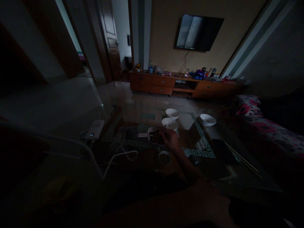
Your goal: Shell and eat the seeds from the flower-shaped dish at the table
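On the glass coffee table (201, 148), my right hand (171, 139) reaches forward to a shallow white dish (154, 137) of dark mixed bits. Its fingers curl over the dish's right rim, and the room is too dim to show the grip in detail. Just beyond the hand stand two empty white bowls, one near (169, 123) and one farther back (172, 113). A third white bowl (208, 119) stands off to the right. A small round dish (164, 157) with dark contents sits close to my forearm. My left hand is out of view.
A white power bank (95, 129) with white cables (123, 155) lies on the table's left part. A dark phone (224, 151) and chopsticks (242, 160) lie on the right. A floral sofa (261, 125) is to the right. A wooden TV cabinet (163, 83) and a wall TV (198, 31) are beyond the table.
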Demonstrator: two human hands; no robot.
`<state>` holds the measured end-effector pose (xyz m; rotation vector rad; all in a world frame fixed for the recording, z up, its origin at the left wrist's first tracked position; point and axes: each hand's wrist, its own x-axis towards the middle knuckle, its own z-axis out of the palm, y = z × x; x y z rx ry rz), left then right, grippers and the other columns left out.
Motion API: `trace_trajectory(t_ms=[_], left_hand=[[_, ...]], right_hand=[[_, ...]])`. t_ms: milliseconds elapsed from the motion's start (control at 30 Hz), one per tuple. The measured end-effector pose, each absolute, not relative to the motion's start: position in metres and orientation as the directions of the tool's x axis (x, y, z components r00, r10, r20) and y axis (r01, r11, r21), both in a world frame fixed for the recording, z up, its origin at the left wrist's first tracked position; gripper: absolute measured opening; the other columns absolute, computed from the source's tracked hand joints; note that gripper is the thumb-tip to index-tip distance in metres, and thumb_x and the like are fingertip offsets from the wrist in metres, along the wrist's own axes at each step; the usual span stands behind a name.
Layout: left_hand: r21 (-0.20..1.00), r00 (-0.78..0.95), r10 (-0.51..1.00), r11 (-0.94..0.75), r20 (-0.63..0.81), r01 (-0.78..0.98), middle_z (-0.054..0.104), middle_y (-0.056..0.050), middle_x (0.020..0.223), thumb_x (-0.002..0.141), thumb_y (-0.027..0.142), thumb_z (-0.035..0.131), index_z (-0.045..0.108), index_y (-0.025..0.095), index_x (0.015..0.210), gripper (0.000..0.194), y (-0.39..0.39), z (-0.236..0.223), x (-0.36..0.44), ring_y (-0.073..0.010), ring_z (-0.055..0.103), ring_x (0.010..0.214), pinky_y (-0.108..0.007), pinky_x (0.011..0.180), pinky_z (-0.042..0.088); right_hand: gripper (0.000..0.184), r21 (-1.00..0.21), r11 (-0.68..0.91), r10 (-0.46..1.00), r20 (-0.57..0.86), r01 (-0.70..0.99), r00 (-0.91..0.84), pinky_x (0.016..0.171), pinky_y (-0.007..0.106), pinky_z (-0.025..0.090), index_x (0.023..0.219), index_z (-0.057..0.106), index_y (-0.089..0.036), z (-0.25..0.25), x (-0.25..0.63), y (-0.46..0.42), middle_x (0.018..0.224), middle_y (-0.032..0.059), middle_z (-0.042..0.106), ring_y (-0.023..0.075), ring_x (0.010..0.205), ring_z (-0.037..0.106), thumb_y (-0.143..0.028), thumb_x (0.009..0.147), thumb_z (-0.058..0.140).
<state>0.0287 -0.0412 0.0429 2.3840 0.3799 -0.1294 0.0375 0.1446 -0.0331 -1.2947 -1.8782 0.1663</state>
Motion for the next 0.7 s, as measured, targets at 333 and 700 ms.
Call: trace_trajectory(t_ms=[333, 700], left_hand=[[0.669, 0.957, 0.220, -0.684, -0.188, 0.289, 0.066, -0.012, 0.128, 0.102, 0.052, 0.064, 0.067, 0.018, 0.125, 0.041, -0.0412, 0.0443, 0.0257, -0.0231, 0.065, 0.112, -0.046, 0.098, 0.059], [0.652, 0.951, 0.221, -0.692, -0.217, 0.310, 0.066, -0.012, 0.126, 0.103, 0.052, 0.062, 0.066, 0.018, 0.125, 0.041, -0.0413, 0.0449, 0.0253, -0.0228, 0.065, 0.111, -0.045, 0.097, 0.059]], right_hand=[[0.024, -0.532, 0.406, 0.855, 0.507, 0.743, -0.103, 0.090, 0.038, 0.057, 0.103, 0.084, -0.026, -0.0339, 0.0382, 0.1472, 0.104, 0.0046, 0.084, 0.0265, 0.092, 0.077, -0.037, 0.099, 0.063], [0.031, -0.624, 0.396, 0.830, 0.557, 0.674, 0.028, 0.087, 0.037, 0.056, 0.097, 0.082, -0.024, -0.0347, 0.0433, 0.1493, 0.098, 0.0064, 0.083, 0.0267, 0.088, 0.076, -0.045, 0.100, 0.059]])
